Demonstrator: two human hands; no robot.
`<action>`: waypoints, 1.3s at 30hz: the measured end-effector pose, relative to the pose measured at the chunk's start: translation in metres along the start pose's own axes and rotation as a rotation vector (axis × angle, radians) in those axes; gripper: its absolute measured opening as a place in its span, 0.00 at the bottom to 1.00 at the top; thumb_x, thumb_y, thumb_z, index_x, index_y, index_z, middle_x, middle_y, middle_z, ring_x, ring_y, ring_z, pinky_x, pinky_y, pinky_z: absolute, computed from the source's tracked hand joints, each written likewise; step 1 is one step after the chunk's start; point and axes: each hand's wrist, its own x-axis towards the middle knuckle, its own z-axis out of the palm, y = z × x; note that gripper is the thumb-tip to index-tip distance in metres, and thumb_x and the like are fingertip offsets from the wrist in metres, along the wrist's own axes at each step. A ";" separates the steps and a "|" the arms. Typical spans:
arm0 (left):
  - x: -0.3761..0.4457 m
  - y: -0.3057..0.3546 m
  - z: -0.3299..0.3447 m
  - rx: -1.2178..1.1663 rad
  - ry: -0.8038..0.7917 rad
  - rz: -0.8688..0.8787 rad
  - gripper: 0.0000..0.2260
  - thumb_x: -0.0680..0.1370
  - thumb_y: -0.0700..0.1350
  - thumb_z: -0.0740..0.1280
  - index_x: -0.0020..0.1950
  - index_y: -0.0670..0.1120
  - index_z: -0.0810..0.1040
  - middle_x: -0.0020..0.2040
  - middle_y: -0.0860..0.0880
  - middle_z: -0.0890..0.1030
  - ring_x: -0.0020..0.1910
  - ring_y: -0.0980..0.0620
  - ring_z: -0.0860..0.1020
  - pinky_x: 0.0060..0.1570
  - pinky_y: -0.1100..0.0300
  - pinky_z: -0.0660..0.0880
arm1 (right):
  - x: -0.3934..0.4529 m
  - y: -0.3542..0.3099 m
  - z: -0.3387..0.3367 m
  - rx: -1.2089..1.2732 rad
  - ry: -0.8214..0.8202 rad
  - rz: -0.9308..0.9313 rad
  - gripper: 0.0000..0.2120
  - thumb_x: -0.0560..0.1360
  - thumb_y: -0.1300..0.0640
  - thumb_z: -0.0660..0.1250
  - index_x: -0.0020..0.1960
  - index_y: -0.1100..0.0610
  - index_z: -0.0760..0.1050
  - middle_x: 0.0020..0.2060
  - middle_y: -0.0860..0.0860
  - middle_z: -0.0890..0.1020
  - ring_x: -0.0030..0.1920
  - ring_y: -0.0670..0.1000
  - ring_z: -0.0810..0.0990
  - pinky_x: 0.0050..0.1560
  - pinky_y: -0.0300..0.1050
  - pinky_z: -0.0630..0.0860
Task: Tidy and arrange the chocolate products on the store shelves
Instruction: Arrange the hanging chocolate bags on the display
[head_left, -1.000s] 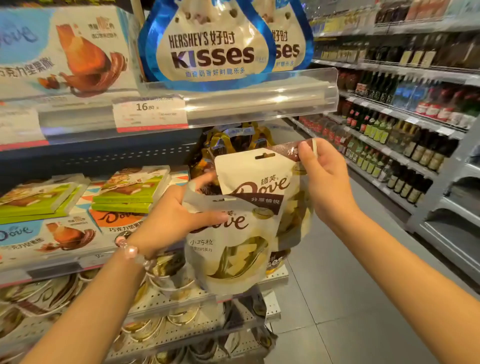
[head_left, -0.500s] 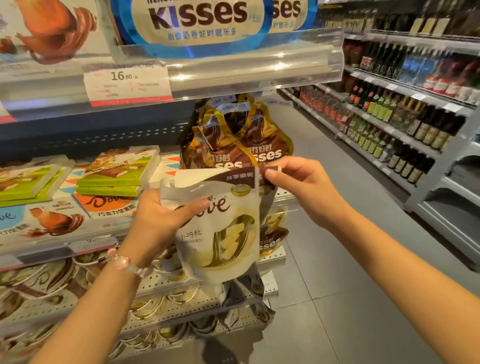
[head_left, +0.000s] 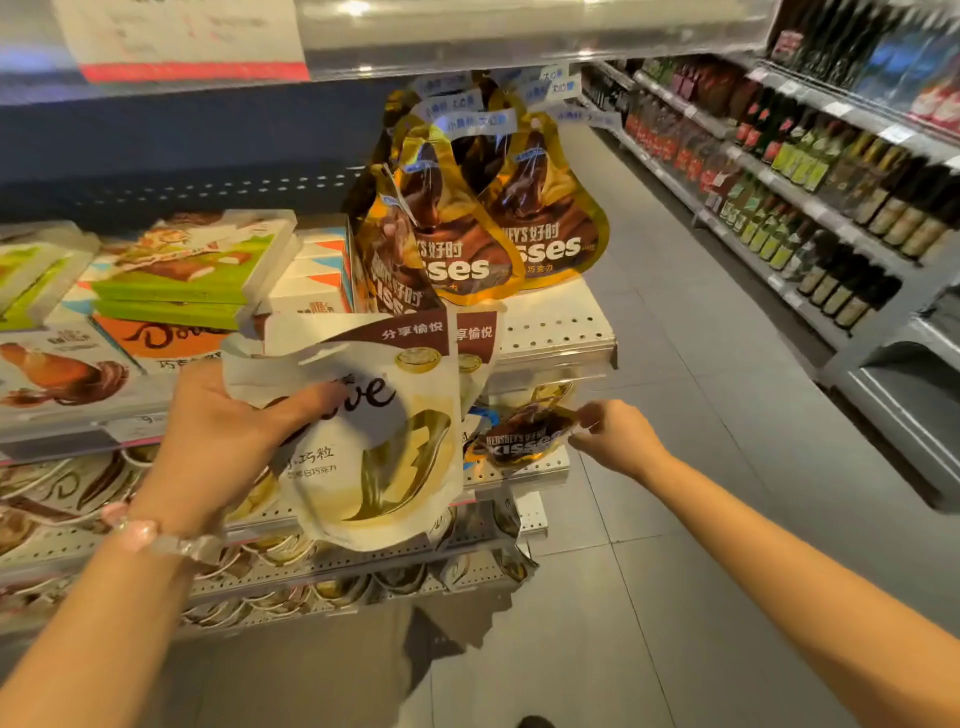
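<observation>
The white Dove pouches hang in front of the shelf's right end, gripped by the left hand, thumb across the front. The right hand pinches a brown Kisses bag at the lower shelf's right corner, fingers narrow.

a shop aisle: price-tagged shelves of chocolate bags, bottles racked opposite.

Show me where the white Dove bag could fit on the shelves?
Bare perforated shelf lies right of the gold Kisses bags, out to the shelf end. Left of them, boxes are stacked tightly. The lower shelves are packed with bags.
</observation>
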 end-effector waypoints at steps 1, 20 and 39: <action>-0.002 -0.001 0.000 0.006 0.011 -0.015 0.16 0.69 0.34 0.72 0.30 0.55 0.83 0.28 0.61 0.81 0.27 0.64 0.78 0.27 0.73 0.71 | 0.008 0.003 0.007 -0.004 0.016 0.040 0.14 0.72 0.58 0.69 0.56 0.62 0.78 0.51 0.58 0.82 0.51 0.58 0.79 0.50 0.51 0.78; -0.012 -0.013 -0.015 -0.164 0.033 -0.010 0.07 0.60 0.52 0.75 0.37 0.57 0.84 0.30 0.59 0.82 0.27 0.64 0.78 0.28 0.73 0.72 | 0.062 0.015 0.057 0.330 0.129 -0.008 0.13 0.72 0.61 0.72 0.54 0.65 0.80 0.57 0.59 0.80 0.58 0.59 0.77 0.62 0.54 0.72; 0.006 0.005 -0.026 -0.122 0.136 0.003 0.08 0.68 0.38 0.73 0.42 0.49 0.80 0.34 0.58 0.83 0.34 0.61 0.81 0.36 0.69 0.77 | -0.026 -0.056 -0.114 0.398 0.298 -0.547 0.06 0.78 0.62 0.63 0.50 0.63 0.77 0.48 0.53 0.82 0.50 0.49 0.80 0.53 0.45 0.77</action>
